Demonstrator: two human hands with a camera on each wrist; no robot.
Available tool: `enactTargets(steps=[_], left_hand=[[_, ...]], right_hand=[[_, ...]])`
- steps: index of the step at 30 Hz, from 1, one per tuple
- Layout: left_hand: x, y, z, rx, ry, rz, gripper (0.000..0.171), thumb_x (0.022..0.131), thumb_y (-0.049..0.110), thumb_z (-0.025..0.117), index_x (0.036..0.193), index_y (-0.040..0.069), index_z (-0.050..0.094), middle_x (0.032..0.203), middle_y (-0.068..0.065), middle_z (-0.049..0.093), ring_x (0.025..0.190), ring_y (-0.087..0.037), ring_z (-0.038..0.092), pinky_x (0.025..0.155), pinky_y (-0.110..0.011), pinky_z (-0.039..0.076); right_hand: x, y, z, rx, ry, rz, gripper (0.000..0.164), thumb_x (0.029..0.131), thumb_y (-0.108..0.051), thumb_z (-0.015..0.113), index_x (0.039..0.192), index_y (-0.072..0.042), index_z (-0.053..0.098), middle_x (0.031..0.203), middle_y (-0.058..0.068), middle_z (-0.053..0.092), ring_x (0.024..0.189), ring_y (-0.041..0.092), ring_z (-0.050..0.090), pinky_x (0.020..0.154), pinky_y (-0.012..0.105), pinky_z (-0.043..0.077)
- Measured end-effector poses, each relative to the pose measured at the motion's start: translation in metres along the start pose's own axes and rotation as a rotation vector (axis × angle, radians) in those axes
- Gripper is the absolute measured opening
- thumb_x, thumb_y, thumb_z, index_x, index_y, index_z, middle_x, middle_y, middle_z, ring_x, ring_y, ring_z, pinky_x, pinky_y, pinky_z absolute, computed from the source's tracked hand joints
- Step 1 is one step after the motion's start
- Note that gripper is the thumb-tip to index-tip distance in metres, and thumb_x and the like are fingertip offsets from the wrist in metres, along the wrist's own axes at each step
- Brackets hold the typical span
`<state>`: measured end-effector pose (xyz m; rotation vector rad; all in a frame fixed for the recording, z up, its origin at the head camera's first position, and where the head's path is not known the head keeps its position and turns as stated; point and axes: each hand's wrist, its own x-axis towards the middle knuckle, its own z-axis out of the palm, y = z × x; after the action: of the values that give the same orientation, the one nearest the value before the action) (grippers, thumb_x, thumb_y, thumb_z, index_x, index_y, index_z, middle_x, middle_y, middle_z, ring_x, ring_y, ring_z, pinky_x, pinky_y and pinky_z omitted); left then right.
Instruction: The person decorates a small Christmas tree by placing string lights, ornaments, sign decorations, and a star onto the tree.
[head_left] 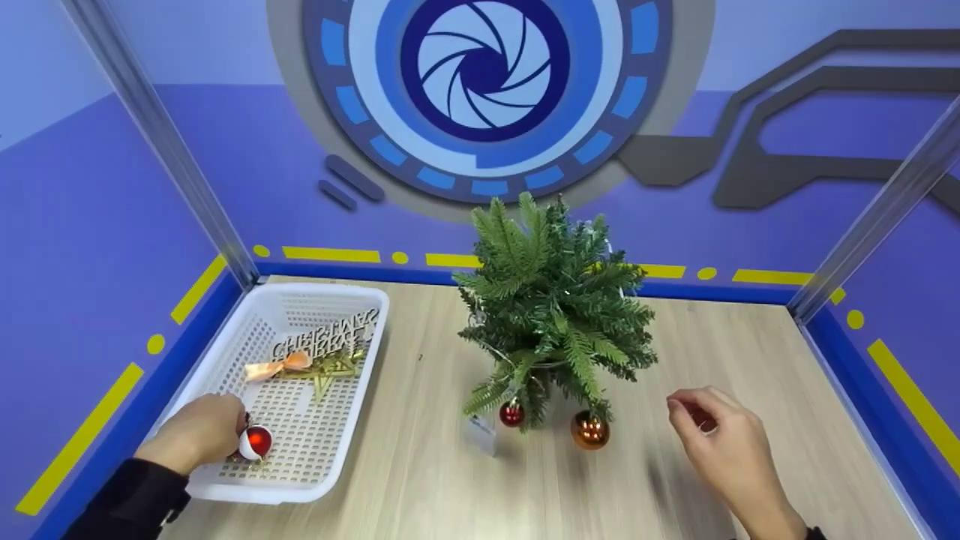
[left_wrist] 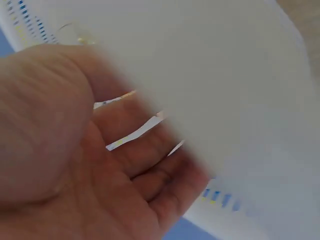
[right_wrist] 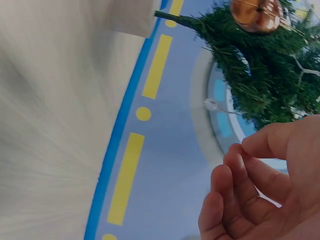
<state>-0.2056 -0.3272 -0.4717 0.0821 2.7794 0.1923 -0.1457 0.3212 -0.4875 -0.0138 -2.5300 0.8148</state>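
Note:
My left hand [head_left: 196, 431] reaches into a white perforated basket [head_left: 377, 356], fingers pointing down. A red and white Christmas ball [head_left: 257, 442] sits right at its fingertips. In the left wrist view, a blurred white surface hides the fingertips of this hand [left_wrist: 135, 165], so I cannot tell whether they pinch the ball. My right hand [head_left: 727, 442] hovers right of a small artificial Christmas tree [head_left: 559, 307], fingers loosely bent. Its thumb meets the fingertips, with nothing visible between them, in the right wrist view. A copper ball [head_left: 591, 431] and a smaller red ball [head_left: 512, 413] hang from the low branches.
Further back in the basket lie silvery Christmas lettering [head_left: 326, 336], an orange bow [head_left: 289, 365] and a gold star [head_left: 324, 375]. A small pale rectangular piece [head_left: 481, 436] stands below the tree's left side. Printed panels [head_left: 375, 232] and metal posts [head_left: 165, 142] border the wooden table [head_left: 427, 480].

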Motion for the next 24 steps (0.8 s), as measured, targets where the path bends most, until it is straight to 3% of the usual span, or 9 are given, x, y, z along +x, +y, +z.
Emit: enactTargets(steps=[6,11,18,24], left_hand=[[0.005,-0.005,0.01,0.026,0.038,-0.018,0.011,0.08,0.002,0.067,0.076,0.006,0.058,0.072,-0.008,0.057,0.065,-0.024,0.052,0.057,-0.036,0.041],[0.006,-0.01,0.016,0.062,0.044,-0.019,0.007,0.081,0.002,0.068,0.08,0.004,0.061,0.077,-0.011,0.061,0.068,-0.024,0.055,0.059,-0.041,0.046],[0.007,-0.015,0.024,0.076,0.099,0.026,0.01,0.075,0.001,0.07,0.078,0.006,0.062,0.075,-0.011,0.064,0.065,-0.024,0.058,0.057,-0.043,0.047],[0.007,-0.013,0.021,0.077,0.082,0.029,0.013,0.074,0.001,0.072,0.082,0.006,0.063,0.078,-0.01,0.065,0.068,-0.024,0.058,0.059,-0.043,0.047]], right_hand=[[-0.006,0.007,0.007,0.009,-0.012,-0.033,0.011,0.086,-0.012,0.074,0.085,-0.024,0.074,0.077,-0.017,0.064,0.067,-0.004,0.054,0.062,0.007,0.042],[-0.009,0.01,0.012,-0.001,-0.035,-0.041,0.012,0.085,-0.012,0.074,0.084,-0.024,0.074,0.077,-0.019,0.063,0.067,-0.004,0.054,0.062,0.01,0.044],[-0.011,0.012,0.015,0.002,-0.05,-0.064,0.012,0.084,-0.01,0.075,0.084,-0.022,0.074,0.077,-0.02,0.063,0.066,-0.004,0.054,0.061,0.011,0.045],[-0.012,0.014,0.012,-0.002,-0.045,-0.069,0.014,0.084,-0.01,0.076,0.083,-0.024,0.074,0.076,-0.02,0.062,0.065,-0.004,0.053,0.061,0.01,0.043]])
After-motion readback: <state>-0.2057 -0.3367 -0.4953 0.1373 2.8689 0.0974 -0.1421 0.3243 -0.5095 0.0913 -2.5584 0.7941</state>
